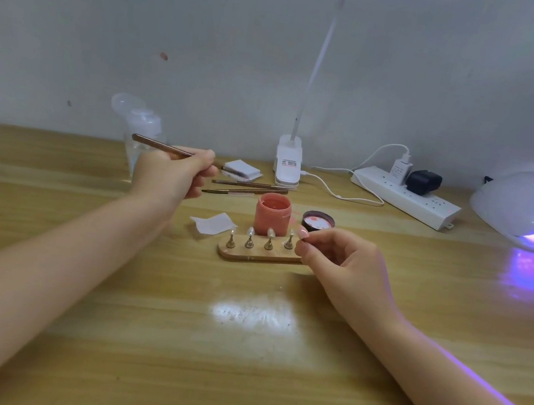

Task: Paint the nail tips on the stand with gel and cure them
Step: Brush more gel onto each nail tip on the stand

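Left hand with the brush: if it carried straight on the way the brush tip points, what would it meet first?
Probably the folded white pad. The left hand holds the brush with its tip aimed right, already at the pad's edge. Depth is unclear, so contact can't be confirmed.

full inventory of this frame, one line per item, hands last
stand: 1, wooden, table centre
nail tips: 4 on stand pegs, pale
gel jar: 1, coral, open, behind stand
lid: 1, dark, right of jar
spare brushes: 2, brown, behind jar
wipes: 2, white
curing lamp: 1, white, purple glow, far right
desk lamp: 1, white
power strip: 1, white
bottle: 1, clear
left hand: holds brush
right hand: pinches a pink tip
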### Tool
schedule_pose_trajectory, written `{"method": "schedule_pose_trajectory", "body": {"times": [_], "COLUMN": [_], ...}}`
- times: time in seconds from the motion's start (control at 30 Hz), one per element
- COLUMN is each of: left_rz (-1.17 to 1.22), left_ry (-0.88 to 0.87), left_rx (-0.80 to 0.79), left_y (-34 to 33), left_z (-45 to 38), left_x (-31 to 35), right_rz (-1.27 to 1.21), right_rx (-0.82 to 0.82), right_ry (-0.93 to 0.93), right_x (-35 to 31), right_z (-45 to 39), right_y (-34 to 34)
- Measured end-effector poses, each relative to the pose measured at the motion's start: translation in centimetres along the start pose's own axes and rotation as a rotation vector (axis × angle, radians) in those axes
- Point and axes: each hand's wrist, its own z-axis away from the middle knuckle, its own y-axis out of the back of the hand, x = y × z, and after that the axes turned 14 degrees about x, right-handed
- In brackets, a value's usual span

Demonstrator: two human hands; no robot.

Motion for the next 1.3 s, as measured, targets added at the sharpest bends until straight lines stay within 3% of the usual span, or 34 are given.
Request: {"method": "schedule_pose_trajectory", "body": {"times": [0.13, 0.33, 0.53, 0.83, 1.07, 1.3], "left_rz": [0.127, 0.019, -0.114, -0.11, 0.083, 0.078], "left_ry": [-0.15, -0.439, -0.638, -0.701, -0.434, -0.353], "left_rx": [-0.13, -0.339, -0.373, -0.403, -0.457, -0.411], "left_y": [0.5, 1.9, 2.1, 2.1, 2.4, 2.2], "left_z": [4.2, 10.7, 12.0, 11.9, 12.0, 11.5], "left_x": [1.1, 0.1, -1.2, -1.3, -1.5, -1.5], "right_rz": [-0.047, -0.086, -0.095, -0.083, -0.088, -0.131], "right_rx": [0.0, 0.016, 0.023, 0.035, 0.016, -0.009], "right_ry": [-0.052, -0.086, -0.082, -0.052, -0.042, -0.061], "right_x": [-0.2, -0.2, -0.1, -0.3, -0.2, -0.4], "right_z": [0.0, -0.1, 0.0, 0.1, 0.1, 0.1], "right_y": [0.1, 0.2, 0.2, 0.3, 0.3, 0.2]}}
